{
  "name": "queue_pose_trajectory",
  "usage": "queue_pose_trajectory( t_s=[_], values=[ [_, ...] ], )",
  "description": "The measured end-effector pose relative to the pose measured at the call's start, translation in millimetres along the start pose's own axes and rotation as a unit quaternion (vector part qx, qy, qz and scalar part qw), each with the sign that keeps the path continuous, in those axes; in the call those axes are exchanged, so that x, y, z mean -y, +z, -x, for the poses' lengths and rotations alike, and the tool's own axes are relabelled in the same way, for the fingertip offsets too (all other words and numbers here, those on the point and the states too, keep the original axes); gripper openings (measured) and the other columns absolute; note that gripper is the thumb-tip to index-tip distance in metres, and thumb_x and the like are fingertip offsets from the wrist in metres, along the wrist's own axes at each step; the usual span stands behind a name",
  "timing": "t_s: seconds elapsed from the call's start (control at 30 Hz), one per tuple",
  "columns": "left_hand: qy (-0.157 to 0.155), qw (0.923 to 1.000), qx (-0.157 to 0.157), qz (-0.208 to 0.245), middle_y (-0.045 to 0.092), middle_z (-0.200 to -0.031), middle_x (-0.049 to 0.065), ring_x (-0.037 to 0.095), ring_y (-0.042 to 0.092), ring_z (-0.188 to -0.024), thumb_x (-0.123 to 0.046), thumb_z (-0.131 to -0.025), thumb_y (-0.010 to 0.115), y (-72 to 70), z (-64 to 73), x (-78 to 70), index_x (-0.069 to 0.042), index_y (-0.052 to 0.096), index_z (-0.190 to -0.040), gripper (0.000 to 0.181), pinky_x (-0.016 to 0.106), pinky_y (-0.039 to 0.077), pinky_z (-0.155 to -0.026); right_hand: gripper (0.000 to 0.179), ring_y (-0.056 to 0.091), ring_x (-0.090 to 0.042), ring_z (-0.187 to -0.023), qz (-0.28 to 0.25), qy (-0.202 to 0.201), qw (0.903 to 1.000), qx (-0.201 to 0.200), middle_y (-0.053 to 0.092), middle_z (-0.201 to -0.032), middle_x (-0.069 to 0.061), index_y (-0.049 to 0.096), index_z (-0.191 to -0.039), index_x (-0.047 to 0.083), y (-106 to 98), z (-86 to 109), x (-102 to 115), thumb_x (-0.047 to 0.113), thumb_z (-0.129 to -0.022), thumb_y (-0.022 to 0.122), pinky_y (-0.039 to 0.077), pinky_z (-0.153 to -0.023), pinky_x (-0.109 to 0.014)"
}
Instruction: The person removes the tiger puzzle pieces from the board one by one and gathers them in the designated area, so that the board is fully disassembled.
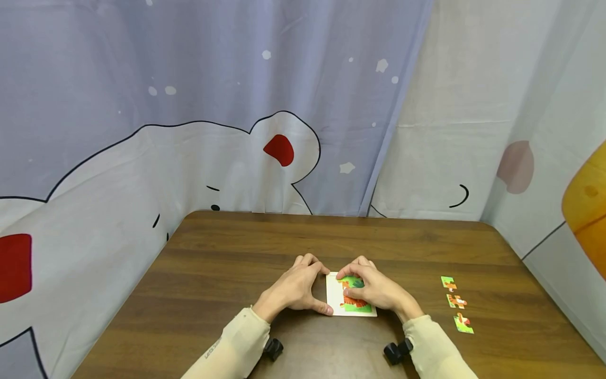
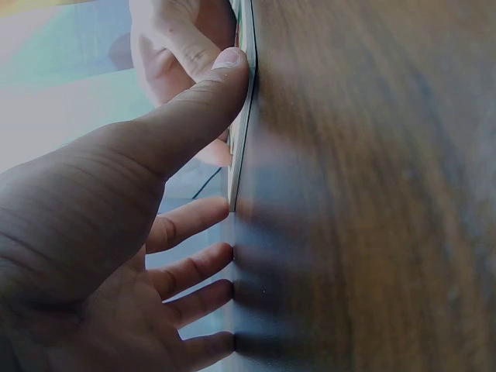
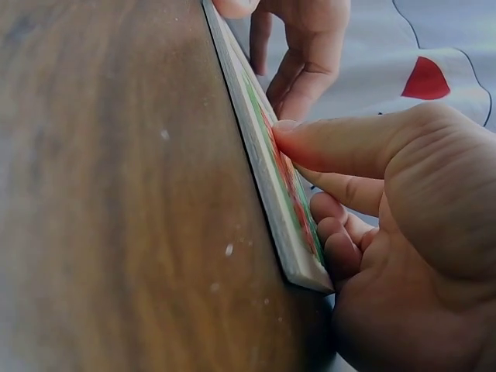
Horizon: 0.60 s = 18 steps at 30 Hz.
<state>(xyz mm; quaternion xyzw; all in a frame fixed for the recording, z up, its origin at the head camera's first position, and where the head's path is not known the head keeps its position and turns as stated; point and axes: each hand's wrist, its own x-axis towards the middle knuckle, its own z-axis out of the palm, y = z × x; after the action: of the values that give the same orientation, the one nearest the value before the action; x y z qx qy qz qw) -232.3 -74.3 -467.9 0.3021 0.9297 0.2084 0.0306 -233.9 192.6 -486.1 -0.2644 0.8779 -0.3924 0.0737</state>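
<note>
A small pale jigsaw tray [image 1: 334, 300] lies flat on the wooden table, with a green and orange tiger picture [image 1: 360, 308] in it. Bare backing shows along its left side. My left hand [image 1: 297, 287] holds the tray's left side, thumb at the near corner and index finger at the far one; its other fingertips reach the tabletop in the left wrist view. Over the tray, my right hand [image 1: 377, 287] has thumb and curled index finger on a puzzle piece [image 1: 345, 285] near the upper left of the picture. That hand covers much of the picture's right part.
Three loose puzzle pieces lie in a column on the right of the table [image 1: 402, 242]: a top one [image 1: 447, 282], a middle one [image 1: 456, 301] and a near one [image 1: 463, 323]. Printed curtains [image 1: 227, 158] hang behind the table and at its sides.
</note>
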Motion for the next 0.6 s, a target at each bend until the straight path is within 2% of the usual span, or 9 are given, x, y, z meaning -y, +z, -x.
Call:
queue_pose_trajectory(
  t_s=[0.37, 0.6],
  values=[
    [0.005, 1.0, 0.0, 0.007, 0.058, -0.143, 0.006, 0.025, 0.053, -0.129, -0.061, -0.073, 0.103, 0.0, -1.9, -1.3, -0.012, 0.069, -0.143, 0.092, 0.042, 0.054, -0.109, 0.029, 0.042, -0.026, -0.118, 0.031, 0.017, 0.9994, 0.005, 0.054, -0.126, -0.004, 0.072, -0.122, 0.019, 2.0, -3.7, 7.4, 0.006, -0.097, 0.081, 0.038, -0.102, -0.045],
    [0.002, 1.0, 0.0, 0.009, 0.058, -0.144, 0.008, 0.026, 0.053, -0.129, -0.06, -0.072, 0.103, 1.2, -0.6, 0.4, -0.011, 0.069, -0.142, 0.092, 0.043, 0.054, -0.109, 0.032, 0.054, -0.024, -0.116, 0.004, -0.007, 0.9998, -0.02, 0.061, -0.124, -0.004, 0.075, -0.127, 0.017, 2.4, 0.2, -0.6, 0.014, -0.098, 0.086, 0.046, -0.102, -0.04]
  ],
)
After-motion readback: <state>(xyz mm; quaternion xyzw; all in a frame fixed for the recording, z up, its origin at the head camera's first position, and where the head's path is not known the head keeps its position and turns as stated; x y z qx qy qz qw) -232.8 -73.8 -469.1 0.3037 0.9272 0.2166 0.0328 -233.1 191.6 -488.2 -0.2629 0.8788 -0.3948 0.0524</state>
